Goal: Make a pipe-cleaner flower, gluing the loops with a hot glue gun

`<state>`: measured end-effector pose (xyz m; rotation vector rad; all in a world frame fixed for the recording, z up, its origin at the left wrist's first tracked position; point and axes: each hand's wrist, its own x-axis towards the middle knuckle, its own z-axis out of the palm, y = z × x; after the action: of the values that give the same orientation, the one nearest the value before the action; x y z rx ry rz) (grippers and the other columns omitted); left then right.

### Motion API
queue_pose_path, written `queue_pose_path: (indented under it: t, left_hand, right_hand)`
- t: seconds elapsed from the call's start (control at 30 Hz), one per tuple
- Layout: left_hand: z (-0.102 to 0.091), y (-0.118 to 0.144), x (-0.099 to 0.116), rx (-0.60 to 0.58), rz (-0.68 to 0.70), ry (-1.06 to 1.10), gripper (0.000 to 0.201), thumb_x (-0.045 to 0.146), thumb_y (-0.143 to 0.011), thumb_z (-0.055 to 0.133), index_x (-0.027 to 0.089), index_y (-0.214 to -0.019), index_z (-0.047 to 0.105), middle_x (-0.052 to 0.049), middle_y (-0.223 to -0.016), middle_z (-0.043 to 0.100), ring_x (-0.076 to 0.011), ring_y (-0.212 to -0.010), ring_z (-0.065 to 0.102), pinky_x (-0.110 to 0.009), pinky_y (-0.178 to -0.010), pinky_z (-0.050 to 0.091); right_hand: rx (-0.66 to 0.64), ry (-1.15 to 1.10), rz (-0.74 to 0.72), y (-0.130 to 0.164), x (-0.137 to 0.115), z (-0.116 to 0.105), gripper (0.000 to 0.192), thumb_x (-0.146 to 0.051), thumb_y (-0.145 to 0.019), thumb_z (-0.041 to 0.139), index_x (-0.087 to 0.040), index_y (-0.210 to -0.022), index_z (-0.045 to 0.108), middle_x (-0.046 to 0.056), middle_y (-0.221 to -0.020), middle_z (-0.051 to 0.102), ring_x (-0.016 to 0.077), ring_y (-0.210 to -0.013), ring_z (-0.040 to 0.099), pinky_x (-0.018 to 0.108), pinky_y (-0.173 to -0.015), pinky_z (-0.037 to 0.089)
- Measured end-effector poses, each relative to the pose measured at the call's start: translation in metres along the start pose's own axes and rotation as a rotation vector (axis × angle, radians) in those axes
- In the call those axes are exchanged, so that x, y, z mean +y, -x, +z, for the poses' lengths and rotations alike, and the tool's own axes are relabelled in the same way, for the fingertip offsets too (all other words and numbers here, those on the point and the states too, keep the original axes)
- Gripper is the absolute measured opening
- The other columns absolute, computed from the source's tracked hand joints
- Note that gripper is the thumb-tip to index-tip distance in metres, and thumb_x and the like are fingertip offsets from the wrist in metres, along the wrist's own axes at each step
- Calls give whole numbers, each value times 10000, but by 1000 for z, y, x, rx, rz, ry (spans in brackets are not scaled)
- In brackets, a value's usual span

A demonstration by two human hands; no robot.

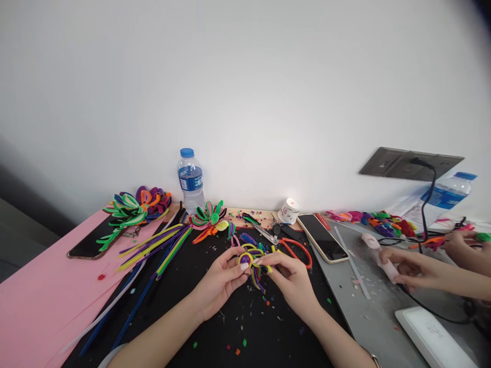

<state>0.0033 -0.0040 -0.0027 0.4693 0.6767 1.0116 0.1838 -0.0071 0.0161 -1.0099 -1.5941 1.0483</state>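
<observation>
Where pink covers the table: a black-screened smartphone (pixel 86 244) lies on a smooth pink sheet (pixel 30 301), partly beneath a cluster of green, orange and purple fuzzy-stem flowers (pixel 146 197).
Loose stems: straight yellow, purple and green fuzzy craft stems (pixel 173 254) fan across a black work mat (pixel 207 337).
Blue-capped bottle: a clear plastic water bottle with a blue label (pixel 191 181) stands upright near the white wall, just beside a green, pink and orange fuzzy-stem flower (pixel 210 217).
Left hand: the left hand (pixel 220 278) holds a small yellow-and-purple coil of fuzzy stem (pixel 245 259), thumb and fingers pinched narrow, above the mat's middle.
Right hand: the right hand (pixel 293 283) closes thumb and fingers on the coil's right side; whether the coloured loops behind are attached cannot be told.
Beyond the hands: orange-handled scissors (pixel 284 240), a white printed paper cup (pixel 288 212) and a pale-framed smartphone (pixel 325 239).
Grey side: a co-worker's hand (pixel 414 266) grips a pale pink tool (pixel 388 266); a white rounded box (pixel 433 335) lies nearer.
</observation>
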Motion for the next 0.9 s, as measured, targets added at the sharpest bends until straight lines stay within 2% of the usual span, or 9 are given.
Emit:
queue_pose_path:
  t: [0.43,0.6,0.77,0.9]
  left_hand:
    - [3,2,1,6,0,-109,329,108,-661,734,183,-954,605,-11,-861,622,-97,-739,638,-151,-642,511]
    - [6,5,1,-5,33,-220,328,130,-653,733,198,-939,586,14,-875,580,-92,-691,628,-165,-606,494]
    - [7,3,0,-28,108,-324,360,118,-626,738,188,-931,562,28,-768,561,-89,-615,572,-180,-541,457]
    - [5,1,-2,-26,179,-359,359,101,-597,748,172,-904,574,34,-700,535,-96,-639,505,-183,-543,434]
  right_hand:
    - [3,-133,99,-1,0,2,130,-141,-750,618,-228,-807,695,26,-850,706,182,-838,644,280,-765,491]
    - [4,-191,132,-1,2,2,114,-152,-740,628,-224,-796,696,22,-839,711,175,-820,647,266,-747,494]
    - [10,-204,154,-1,1,3,76,-182,-740,641,-215,-782,695,23,-823,711,173,-808,647,264,-742,492]
    - [2,-220,150,0,-1,4,55,-214,-739,651,-210,-777,690,32,-812,709,186,-810,646,286,-751,499]
